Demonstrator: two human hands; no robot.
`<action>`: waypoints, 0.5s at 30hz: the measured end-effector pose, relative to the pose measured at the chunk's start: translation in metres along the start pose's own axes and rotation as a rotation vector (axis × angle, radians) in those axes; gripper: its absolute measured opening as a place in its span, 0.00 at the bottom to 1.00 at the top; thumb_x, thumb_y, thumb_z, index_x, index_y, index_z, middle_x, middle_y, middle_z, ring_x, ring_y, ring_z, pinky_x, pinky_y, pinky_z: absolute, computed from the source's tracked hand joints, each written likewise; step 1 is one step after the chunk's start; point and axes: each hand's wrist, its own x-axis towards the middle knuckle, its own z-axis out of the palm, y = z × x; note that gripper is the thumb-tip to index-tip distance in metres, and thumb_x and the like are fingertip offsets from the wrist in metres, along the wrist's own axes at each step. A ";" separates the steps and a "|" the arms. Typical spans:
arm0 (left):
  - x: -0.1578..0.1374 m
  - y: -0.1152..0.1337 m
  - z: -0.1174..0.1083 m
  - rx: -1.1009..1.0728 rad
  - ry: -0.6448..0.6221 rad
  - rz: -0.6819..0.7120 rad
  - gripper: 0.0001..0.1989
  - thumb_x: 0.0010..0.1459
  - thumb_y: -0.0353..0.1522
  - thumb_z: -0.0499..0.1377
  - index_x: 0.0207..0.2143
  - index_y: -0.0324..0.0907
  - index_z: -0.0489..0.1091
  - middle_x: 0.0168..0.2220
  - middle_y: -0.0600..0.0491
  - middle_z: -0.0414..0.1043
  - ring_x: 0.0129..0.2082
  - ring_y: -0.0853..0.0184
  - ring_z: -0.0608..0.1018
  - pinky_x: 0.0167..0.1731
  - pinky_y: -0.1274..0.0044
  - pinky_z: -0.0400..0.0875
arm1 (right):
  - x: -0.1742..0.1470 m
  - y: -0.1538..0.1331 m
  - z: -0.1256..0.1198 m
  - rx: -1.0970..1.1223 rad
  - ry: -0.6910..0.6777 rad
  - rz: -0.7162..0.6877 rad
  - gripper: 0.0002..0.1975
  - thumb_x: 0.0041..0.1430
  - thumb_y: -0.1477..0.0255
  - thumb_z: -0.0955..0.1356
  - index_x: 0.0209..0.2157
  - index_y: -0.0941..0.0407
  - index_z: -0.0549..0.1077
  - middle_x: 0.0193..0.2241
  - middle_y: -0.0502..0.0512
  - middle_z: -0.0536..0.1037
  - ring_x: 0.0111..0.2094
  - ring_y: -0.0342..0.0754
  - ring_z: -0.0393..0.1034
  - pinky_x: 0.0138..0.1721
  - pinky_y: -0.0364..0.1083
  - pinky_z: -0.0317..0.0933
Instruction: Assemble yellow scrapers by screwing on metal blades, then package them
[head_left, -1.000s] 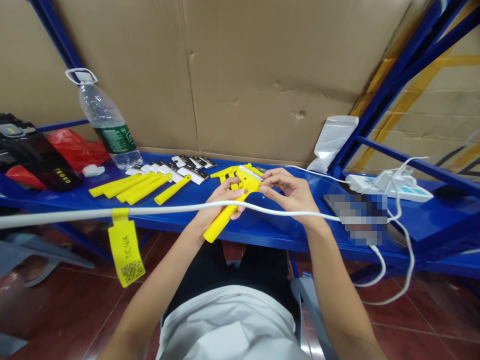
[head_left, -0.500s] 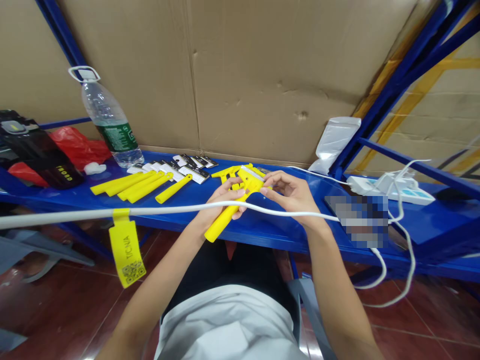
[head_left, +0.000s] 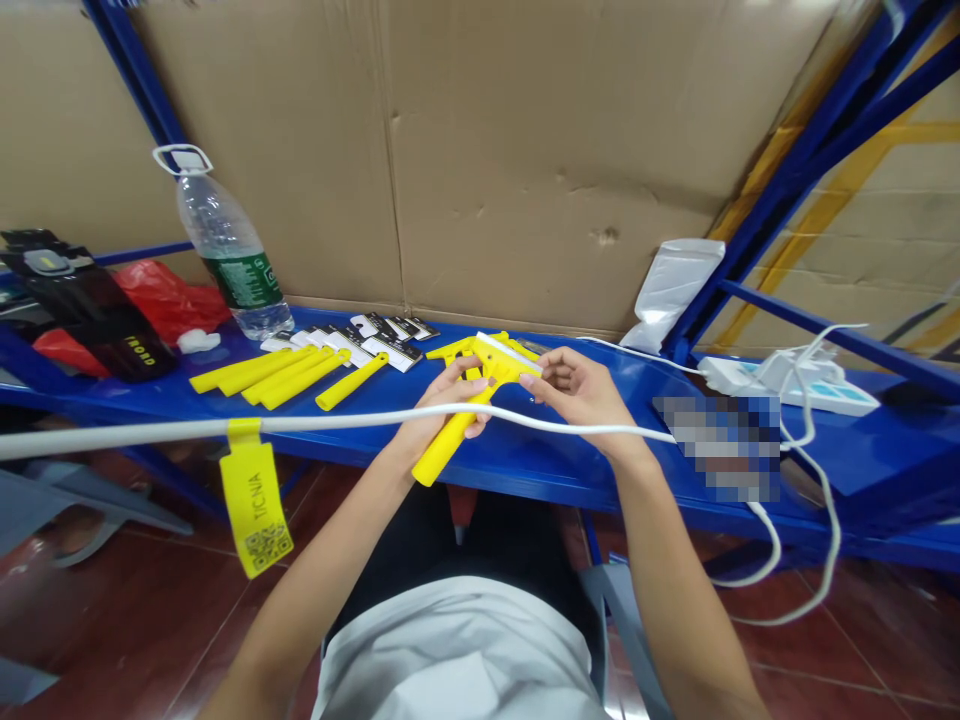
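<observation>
My left hand (head_left: 441, 402) is closed around the neck of a yellow scraper (head_left: 444, 452), its handle slanting down toward me. The scraper's wide head faces away, with a pale strip (head_left: 511, 354) along its far edge. My right hand (head_left: 589, 392) pinches the right end of that head between thumb and fingers. Just behind my hands lie more yellow scraper pieces (head_left: 450, 350), partly hidden. To the left, several yellow handles (head_left: 304, 380) rest side by side, with black-and-white cards (head_left: 394, 352) at their far ends.
A white cable (head_left: 360, 418) with a yellow tag (head_left: 255, 505) crosses in front of my wrists. On the blue table (head_left: 555, 470) stand a water bottle (head_left: 244, 270) and black flask (head_left: 112, 320) at left. A pixelated flat device (head_left: 724, 445) and power strip (head_left: 795, 380) lie at right.
The view has shifted slightly. The scraper's head is tipped a little, so its pale edge strip shows more plainly. Both hands keep nearly the same hold.
</observation>
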 end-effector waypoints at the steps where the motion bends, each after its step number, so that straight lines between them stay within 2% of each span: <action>1: 0.000 0.001 0.001 -0.023 0.013 0.009 0.31 0.53 0.32 0.78 0.54 0.45 0.68 0.36 0.55 0.77 0.19 0.72 0.74 0.14 0.82 0.62 | 0.001 0.002 -0.001 -0.031 0.014 -0.025 0.27 0.54 0.46 0.83 0.38 0.52 0.77 0.30 0.51 0.83 0.30 0.49 0.78 0.33 0.49 0.75; 3: 0.001 0.002 0.001 -0.083 0.045 0.029 0.30 0.53 0.30 0.77 0.54 0.45 0.68 0.38 0.54 0.77 0.20 0.74 0.74 0.15 0.83 0.62 | 0.002 0.006 -0.005 -0.138 0.048 -0.084 0.22 0.67 0.47 0.77 0.41 0.52 0.78 0.33 0.54 0.85 0.33 0.51 0.81 0.37 0.51 0.76; 6: 0.001 0.005 0.000 -0.153 0.057 0.056 0.30 0.54 0.27 0.76 0.54 0.46 0.67 0.41 0.54 0.77 0.22 0.75 0.74 0.17 0.84 0.64 | 0.002 0.013 -0.016 -0.456 0.082 -0.170 0.12 0.77 0.60 0.69 0.48 0.52 0.80 0.43 0.59 0.88 0.43 0.56 0.84 0.47 0.55 0.77; 8: 0.001 0.006 -0.002 -0.164 0.034 0.073 0.29 0.55 0.28 0.76 0.54 0.47 0.67 0.41 0.54 0.78 0.22 0.76 0.75 0.18 0.85 0.64 | 0.001 0.016 -0.022 -0.712 0.015 -0.156 0.12 0.77 0.69 0.66 0.53 0.53 0.82 0.52 0.62 0.87 0.53 0.60 0.83 0.56 0.58 0.76; 10: 0.000 0.006 -0.004 -0.154 0.014 0.084 0.29 0.56 0.28 0.77 0.54 0.47 0.66 0.42 0.54 0.78 0.22 0.76 0.75 0.18 0.85 0.65 | 0.000 0.016 -0.024 -0.911 -0.109 -0.063 0.17 0.75 0.75 0.65 0.56 0.55 0.83 0.58 0.66 0.84 0.59 0.64 0.80 0.62 0.61 0.73; 12: 0.000 0.006 -0.005 -0.139 0.011 0.090 0.29 0.56 0.29 0.77 0.54 0.47 0.66 0.41 0.55 0.77 0.22 0.76 0.75 0.18 0.85 0.65 | -0.002 0.014 -0.023 -1.029 -0.204 0.028 0.20 0.75 0.78 0.64 0.59 0.57 0.84 0.60 0.69 0.82 0.62 0.66 0.78 0.65 0.61 0.71; 15: -0.001 0.006 -0.004 -0.133 0.009 0.089 0.29 0.56 0.29 0.77 0.54 0.47 0.66 0.41 0.55 0.77 0.22 0.76 0.75 0.18 0.84 0.65 | -0.002 0.010 -0.019 -1.101 -0.260 0.067 0.22 0.74 0.81 0.64 0.58 0.58 0.85 0.60 0.69 0.83 0.62 0.66 0.77 0.65 0.59 0.70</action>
